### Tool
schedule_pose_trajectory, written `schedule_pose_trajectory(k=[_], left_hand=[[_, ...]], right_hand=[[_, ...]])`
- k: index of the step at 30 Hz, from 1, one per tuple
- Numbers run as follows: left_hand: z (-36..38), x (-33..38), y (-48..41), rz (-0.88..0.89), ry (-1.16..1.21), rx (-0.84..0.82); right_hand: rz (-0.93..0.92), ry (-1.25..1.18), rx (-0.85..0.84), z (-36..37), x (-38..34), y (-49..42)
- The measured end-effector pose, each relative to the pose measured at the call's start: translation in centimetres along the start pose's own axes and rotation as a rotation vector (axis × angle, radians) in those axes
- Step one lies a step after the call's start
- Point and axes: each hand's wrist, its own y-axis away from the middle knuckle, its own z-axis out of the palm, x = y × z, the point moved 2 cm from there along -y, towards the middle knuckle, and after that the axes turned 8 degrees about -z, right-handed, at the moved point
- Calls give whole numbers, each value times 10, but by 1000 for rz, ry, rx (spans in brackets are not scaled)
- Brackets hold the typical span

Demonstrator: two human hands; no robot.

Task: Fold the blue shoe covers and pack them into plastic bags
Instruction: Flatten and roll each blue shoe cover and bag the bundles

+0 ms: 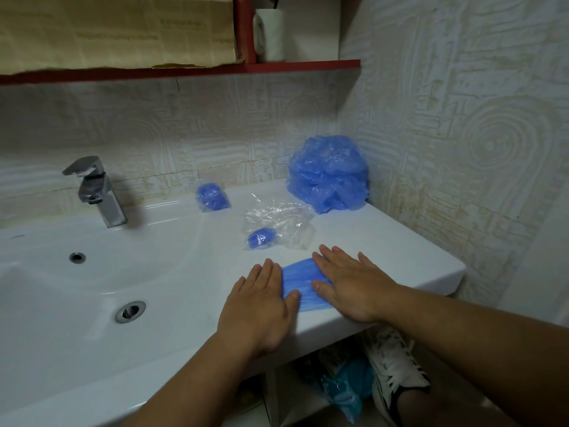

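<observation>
Now: smoothing one shoe cover (pixel 300 280) flat, ready for folding, I judge.
Counter (pixel 385 241): white, carries everything.
Pile (pixel 328 174): unfolded blue covers, back corner.
My hands: left hand (pixel 261 303) and right hand (pixel 351 282), fingers straight, pressing the cover at the front edge.
Bags: clear bag (pixel 277 223) just behind, packed bag (pixel 212 195) further back.
Next: fold it over, keeping it flat.
Writing: shelf paper (pixel 117 32) print unreadable.

White sink (pixel 400 238) set into a corner of patterned wall tiles (pixel 462 134). Chrome tap (pixel 95 192) at rear, overflow hole (pixel 77 257) and drain (pixel 130 311) in the basin. Red shelf (pixel 301 65) above carries a white cup (pixel 269 35). Black-and-white sneaker (pixel 394 365) below the counter.
</observation>
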Motion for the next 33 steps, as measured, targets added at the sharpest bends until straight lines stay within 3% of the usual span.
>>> schedule_pose_trajectory(k=[4, 6, 9, 13, 17, 21, 29, 33], left_hand=[[2, -3, 3, -26, 72, 66], [-1, -1, 10, 75, 127, 124], [-4, 4, 23, 309, 33, 244], [-5, 11, 29, 393, 0, 321], [-10, 12, 24, 368, 19, 313], [-16, 14, 20, 343, 23, 253], [-18, 0, 17, 359, 110, 216], [-20, -8, 13, 354, 205, 94]], right_hand=[[-20, -12, 24, 1, 4, 2], [-52, -21, 36, 1, 5, 5], [-125, -100, 31, -1, 5, 16], [-204, -284, 89, -10, 8, 40], [-261, -192, 310, -27, 15, 59], [-304, -78, 346, -28, 16, 62], [-141, -445, 307, -18, 36, 54], [-77, -544, 366, -16, 42, 50]])
